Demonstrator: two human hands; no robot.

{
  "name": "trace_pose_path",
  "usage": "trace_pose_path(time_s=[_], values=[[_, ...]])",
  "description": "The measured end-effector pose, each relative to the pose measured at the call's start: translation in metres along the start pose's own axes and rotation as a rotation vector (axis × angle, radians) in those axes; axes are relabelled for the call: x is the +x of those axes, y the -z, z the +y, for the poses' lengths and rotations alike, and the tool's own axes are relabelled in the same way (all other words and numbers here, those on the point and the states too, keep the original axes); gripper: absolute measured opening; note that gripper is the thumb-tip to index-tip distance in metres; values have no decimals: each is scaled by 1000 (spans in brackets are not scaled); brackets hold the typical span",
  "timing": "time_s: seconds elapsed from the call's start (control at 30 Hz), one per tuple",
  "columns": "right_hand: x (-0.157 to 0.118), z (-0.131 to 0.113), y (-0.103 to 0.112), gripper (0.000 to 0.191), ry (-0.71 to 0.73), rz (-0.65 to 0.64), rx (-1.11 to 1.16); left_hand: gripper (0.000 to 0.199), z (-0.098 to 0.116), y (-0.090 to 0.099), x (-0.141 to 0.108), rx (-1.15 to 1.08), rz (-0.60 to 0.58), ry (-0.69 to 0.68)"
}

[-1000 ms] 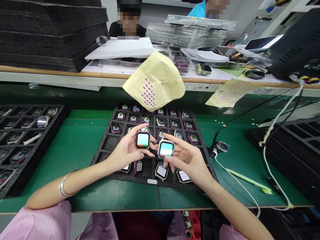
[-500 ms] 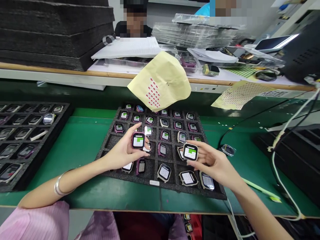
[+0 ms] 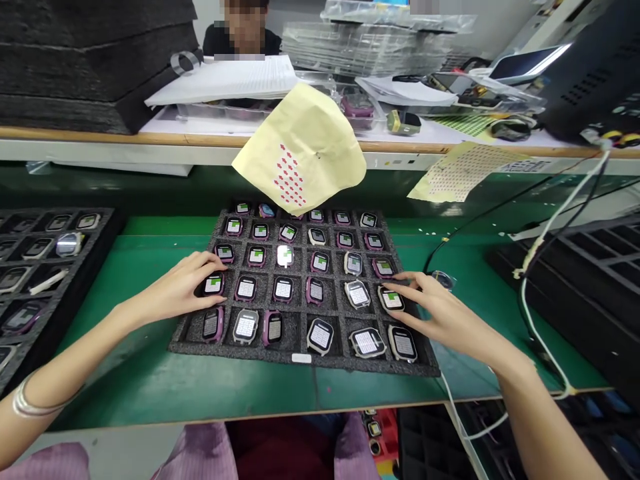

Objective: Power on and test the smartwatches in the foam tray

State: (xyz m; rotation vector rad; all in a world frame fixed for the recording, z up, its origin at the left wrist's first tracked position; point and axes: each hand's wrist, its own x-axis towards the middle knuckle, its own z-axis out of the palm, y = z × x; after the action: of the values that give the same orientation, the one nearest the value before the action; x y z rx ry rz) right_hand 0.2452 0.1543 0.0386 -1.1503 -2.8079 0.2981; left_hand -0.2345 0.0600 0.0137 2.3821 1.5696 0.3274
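Note:
A black foam tray (image 3: 325, 363) lies in front of me, its compartments holding many smartwatch heads with lit screens. At its left edge, my left hand (image 3: 193, 283) has thumb and fingers around a purple smartwatch (image 3: 214, 284), which sits in a compartment. On the right side, my right hand (image 3: 425, 303) pinches a cream smartwatch (image 3: 393, 299) in a compartment of the same row. Below the left one lies another purple smartwatch (image 3: 213, 324); a cream-rimmed smartwatch (image 3: 403, 343) sits below the right one. Screens show green blocks or white text.
Another foam tray of watches (image 3: 35, 267) stands at the left. A shelf edge (image 3: 200, 143) crosses behind, with a yellow arrow-sticker sheet (image 3: 305, 147) hanging down over the tray's back row. White cable (image 3: 527, 313) and black racks (image 3: 590, 300) are at the right.
Both hands have moved apart and down, bringing the purple smartwatch to a left-edge compartment and the cream one to a right-edge compartment. The view has shifted slightly.

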Motion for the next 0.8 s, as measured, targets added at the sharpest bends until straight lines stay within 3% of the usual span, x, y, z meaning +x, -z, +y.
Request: trace_pose_path(time_s=[0.13, 0.27, 0.47, 0.63, 0.73, 0.8], values=[[20, -20, -1, 40, 105, 6, -135, 37, 28, 7, 20, 105, -22, -79], [43, -31, -9, 40, 179, -60, -204, 30, 54, 9, 44, 318, -192, -80], [52, -32, -6, 39, 171, -91, -186, 28, 65, 14, 57, 418, -314, -70], [45, -34, -2, 31, 135, -16, 42, 18, 58, 7, 54, 309, -203, -141], [37, -41, 0, 35, 35, 70, 394, 26, 49, -3, 47, 85, -53, -143], [33, -50, 2, 41, -76, 106, 716, 35, 46, -7, 43, -184, 39, -77]])
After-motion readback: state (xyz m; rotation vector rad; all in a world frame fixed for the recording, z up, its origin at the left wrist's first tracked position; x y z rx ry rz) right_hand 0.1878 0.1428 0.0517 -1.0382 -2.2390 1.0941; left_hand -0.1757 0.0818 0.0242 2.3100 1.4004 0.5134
